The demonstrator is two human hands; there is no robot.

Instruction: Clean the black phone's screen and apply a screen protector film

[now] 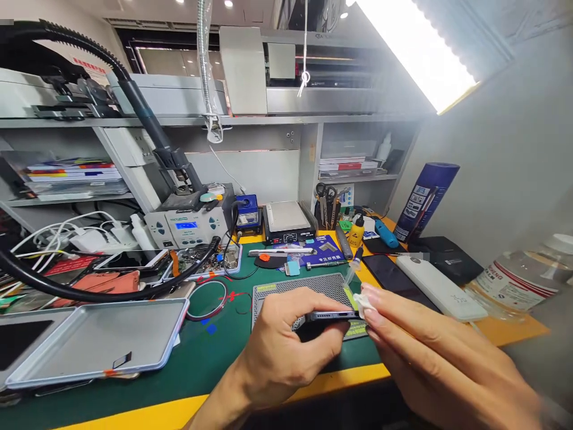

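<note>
The green surface [215, 352] is partly covered by a grey mat [277, 292]. At the mat's right side, the right hand [430, 343] is placed, its fingers pressed together. Over the mat's near part, by the left hand [286, 346], a dark phone [333, 315] is held edge-on, pinched between thumb below and fingers above. Near the mat's right edge, a small white tissue [364, 304] is pinched by the right fingers at the phone's end. The phone is judged light, stiff, slippery and rather fragile, best gripped at its rim; the tissue, soft.
</note>
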